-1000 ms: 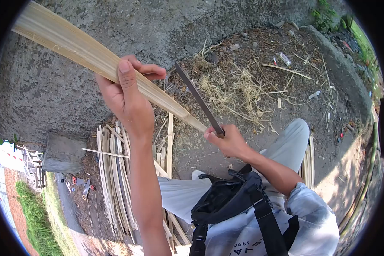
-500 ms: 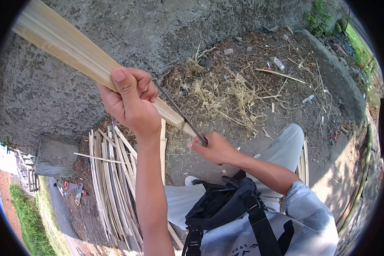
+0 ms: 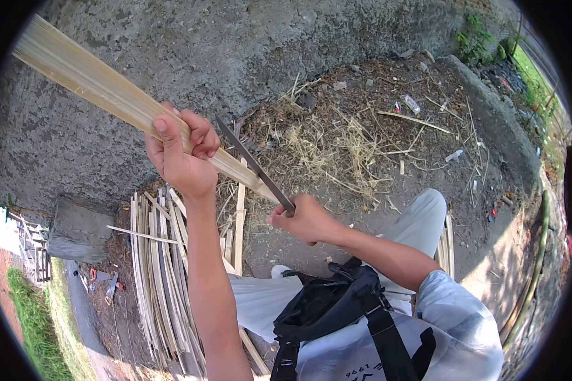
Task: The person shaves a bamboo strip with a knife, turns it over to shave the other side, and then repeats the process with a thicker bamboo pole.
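Observation:
My left hand [image 3: 183,151] is closed around a long, pale bamboo strip [image 3: 86,71], thumb lying along its upper face. The strip slants from the upper left down toward my right hand, and its far end reaches the picture's edge. My right hand [image 3: 306,220] is wrapped around a knife [image 3: 251,160], whose handle is hidden in the fist. The dark blade points up and left, crossing the narrow lower part of the strip; whether its edge is biting in cannot be told.
A pile of split bamboo strips [image 3: 162,273] lies at the lower left beside a concrete block [image 3: 79,228]. Shavings [image 3: 353,149] and litter cover the ground ahead, by a rough concrete wall [image 3: 190,44]. A black bag [image 3: 330,301] hangs at my front.
The knife blade has turned, showing more of its flat side. Both hands appear a little further left, with the whole view shifted slightly too.

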`<state>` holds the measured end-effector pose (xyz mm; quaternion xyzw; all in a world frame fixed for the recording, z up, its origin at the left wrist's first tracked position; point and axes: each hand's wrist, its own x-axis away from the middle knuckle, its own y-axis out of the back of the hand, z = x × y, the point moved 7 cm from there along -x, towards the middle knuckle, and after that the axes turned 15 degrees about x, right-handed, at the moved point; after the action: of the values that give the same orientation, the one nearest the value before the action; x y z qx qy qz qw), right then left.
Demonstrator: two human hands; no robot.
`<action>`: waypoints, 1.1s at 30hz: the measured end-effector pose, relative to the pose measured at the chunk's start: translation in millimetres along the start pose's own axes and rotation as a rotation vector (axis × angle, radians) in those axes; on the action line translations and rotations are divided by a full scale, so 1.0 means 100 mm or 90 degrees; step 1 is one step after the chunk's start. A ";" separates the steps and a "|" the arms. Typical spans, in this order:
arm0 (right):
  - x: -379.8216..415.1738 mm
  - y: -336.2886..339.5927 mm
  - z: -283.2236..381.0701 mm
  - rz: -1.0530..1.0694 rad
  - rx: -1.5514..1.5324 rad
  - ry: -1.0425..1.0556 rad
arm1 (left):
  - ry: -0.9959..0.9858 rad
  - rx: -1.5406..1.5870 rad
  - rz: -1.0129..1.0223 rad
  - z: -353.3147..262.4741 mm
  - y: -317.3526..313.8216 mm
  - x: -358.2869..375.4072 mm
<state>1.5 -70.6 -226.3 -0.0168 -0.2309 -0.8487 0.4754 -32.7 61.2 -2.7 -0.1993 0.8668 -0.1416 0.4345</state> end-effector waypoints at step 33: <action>-0.40 -0.77 -1.31 -0.066 -0.007 -0.049 | 0.144 0.110 0.115 0.00 -0.07 0.04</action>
<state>-14.0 -58.1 -381.7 -0.0399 -0.2446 -0.8724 0.4213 -33.5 53.0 -2.2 -0.0656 0.9093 -0.1975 0.3604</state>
